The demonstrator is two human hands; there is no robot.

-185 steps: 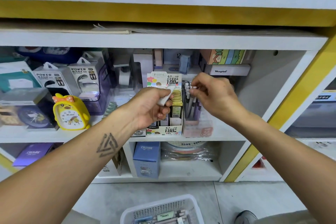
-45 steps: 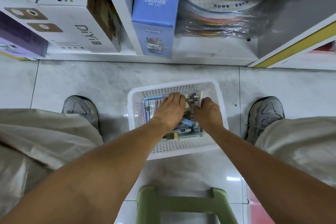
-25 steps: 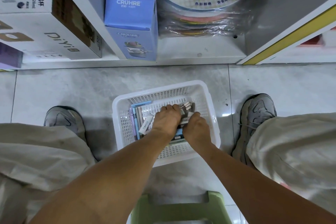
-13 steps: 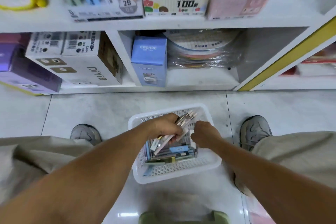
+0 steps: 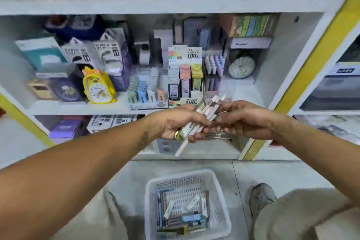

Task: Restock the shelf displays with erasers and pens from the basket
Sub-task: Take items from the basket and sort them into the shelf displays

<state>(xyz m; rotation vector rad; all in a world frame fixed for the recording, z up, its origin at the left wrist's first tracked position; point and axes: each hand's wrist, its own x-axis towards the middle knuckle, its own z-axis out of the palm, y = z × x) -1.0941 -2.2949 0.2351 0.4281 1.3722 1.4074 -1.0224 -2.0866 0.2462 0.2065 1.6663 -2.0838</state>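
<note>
My left hand point(image 5: 176, 122) grips a bundle of several pale pens point(image 5: 202, 115) in front of the middle shelf, tips pointing up and right. My right hand point(image 5: 243, 120) meets it from the right, fingers curled against the bundle's upper part. Behind the hands stand a clear pen display point(image 5: 213, 73) with pastel pens and a lead-refill display box point(image 5: 185, 78). An eraser display point(image 5: 146, 88) sits to its left. On the floor below, the white basket point(image 5: 220, 191) holds more pens and small packets.
A yellow duck alarm clock point(image 5: 98, 85), power bank boxes point(image 5: 93, 52) and a round clock point(image 5: 241, 67) share the middle shelf. Boxes fill the lower shelf. My knees and a grey shoe point(image 5: 262, 197) flank the basket on the tiled floor.
Both hands rose out of the basket, the left carrying a bundle of pens up to shelf height. My view lifted from the floor to the shelf.
</note>
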